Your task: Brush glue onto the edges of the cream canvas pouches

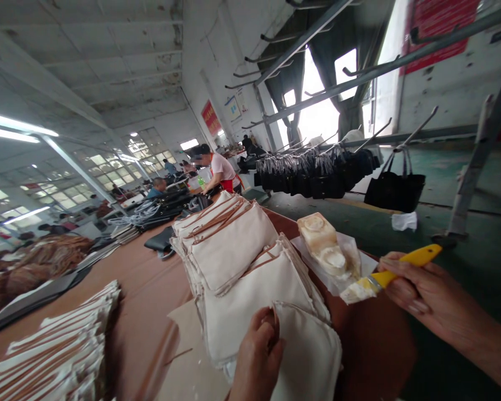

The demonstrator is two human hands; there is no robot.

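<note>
My left hand (258, 356) is closed on the upper edge of a cream panel (311, 356) at the bottom centre. Behind that panel lie stacked cream panels (237, 239) with brown strips. On the right, my right hand (413, 284) grips a yellow-handled brush (413, 260), its bristles pointing left and coated with a whitish substance. The bristles are near a glue-smeared container (319, 236), which rests on a white sheet (353, 250) at the table's right edge.
The brown table (146, 284) carries another row of cream pieces (62, 345) at lower left. Dark pieces (161, 239) lie farther back. Beyond the right edge, black bags (325, 178) hang from a metal rack. A person (223, 170) bends over the far end.
</note>
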